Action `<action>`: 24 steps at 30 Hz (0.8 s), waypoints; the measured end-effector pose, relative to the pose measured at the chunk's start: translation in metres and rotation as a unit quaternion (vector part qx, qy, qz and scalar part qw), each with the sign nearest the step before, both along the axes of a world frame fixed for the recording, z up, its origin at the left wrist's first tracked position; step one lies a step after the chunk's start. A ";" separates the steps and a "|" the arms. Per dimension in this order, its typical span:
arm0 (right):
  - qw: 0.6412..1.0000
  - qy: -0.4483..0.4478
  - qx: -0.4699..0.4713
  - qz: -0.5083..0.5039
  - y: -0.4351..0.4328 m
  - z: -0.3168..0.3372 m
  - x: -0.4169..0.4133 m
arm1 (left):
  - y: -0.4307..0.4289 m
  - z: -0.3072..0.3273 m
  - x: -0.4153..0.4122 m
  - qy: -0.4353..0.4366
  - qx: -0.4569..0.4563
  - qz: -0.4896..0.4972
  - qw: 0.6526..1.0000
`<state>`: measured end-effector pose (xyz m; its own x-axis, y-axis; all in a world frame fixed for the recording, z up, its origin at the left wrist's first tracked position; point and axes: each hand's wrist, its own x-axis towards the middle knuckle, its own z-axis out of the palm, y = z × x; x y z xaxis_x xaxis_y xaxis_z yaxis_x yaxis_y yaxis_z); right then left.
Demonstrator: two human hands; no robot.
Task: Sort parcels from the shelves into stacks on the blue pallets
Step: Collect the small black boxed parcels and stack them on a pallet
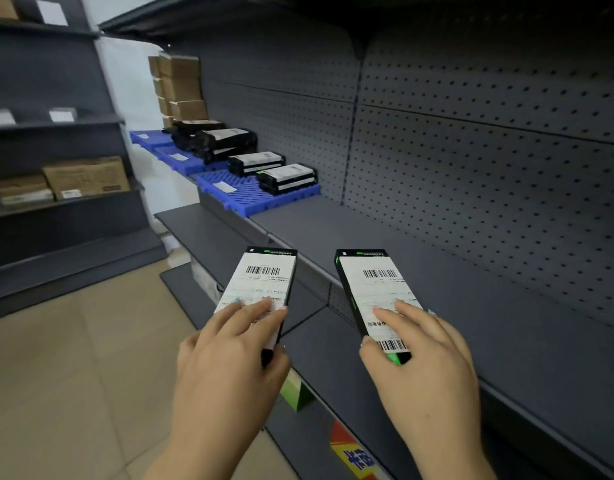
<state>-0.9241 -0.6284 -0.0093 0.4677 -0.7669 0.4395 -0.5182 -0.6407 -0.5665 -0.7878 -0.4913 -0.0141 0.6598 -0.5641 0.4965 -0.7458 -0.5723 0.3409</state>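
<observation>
My left hand (229, 344) grips a slim black parcel (264, 275) with a white barcode label, held out over the aisle beside the shelf edge. My right hand (423, 355) grips a second black parcel (374, 285) of the same kind, above the grey shelf (454, 306). Further along that shelf lie blue pallets (243, 197). On them sit low stacks of black parcels (286, 178), another black stack (255, 162), a pile of black bags (222, 142), and brown cardboard boxes (180, 88) stacked at the far end.
A perforated grey back panel (471, 140) rises behind the shelf. Across the aisle, a second rack (56, 202) holds brown boxes (87, 176). Lower shelves below carry a green box (295, 393) and a red-yellow package (354, 455). The tiled floor (73, 375) lies at the left.
</observation>
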 end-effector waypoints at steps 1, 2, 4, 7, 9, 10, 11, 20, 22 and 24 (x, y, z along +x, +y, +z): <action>1.000 0.003 0.004 0.008 0.002 0.000 0.018 | 0.004 -0.002 0.016 0.002 -0.003 0.005 1.000; 1.000 0.002 0.008 0.015 0.003 0.001 0.035 | 0.008 -0.003 0.031 0.004 -0.006 0.011 1.000; 1.000 0.001 0.011 0.028 0.001 0.001 0.069 | 0.011 -0.005 0.063 0.010 -0.006 0.027 1.000; 0.999 0.005 0.016 0.041 -0.008 0.002 0.121 | 0.010 -0.009 0.112 0.018 -0.009 0.047 0.999; 0.999 0.009 0.019 0.049 -0.016 0.003 0.156 | 0.004 -0.011 0.144 0.011 -0.011 0.055 0.998; 0.998 0.012 0.021 0.053 -0.021 0.003 0.174 | 0.000 -0.011 0.161 0.010 -0.012 0.059 0.998; 0.998 0.014 0.022 0.057 -0.028 0.003 0.194 | -0.006 -0.011 0.179 0.011 -0.015 0.062 0.998; 0.998 0.018 0.020 0.062 -0.096 0.016 0.362 | -0.080 0.004 0.342 -0.022 -0.016 0.080 0.996; 0.998 0.014 0.018 0.051 -0.111 0.019 0.388 | -0.098 0.007 0.371 -0.033 -0.022 0.074 0.996; 0.999 0.023 0.016 0.037 -0.124 0.020 0.409 | -0.114 0.008 0.397 -0.032 -0.017 0.063 0.997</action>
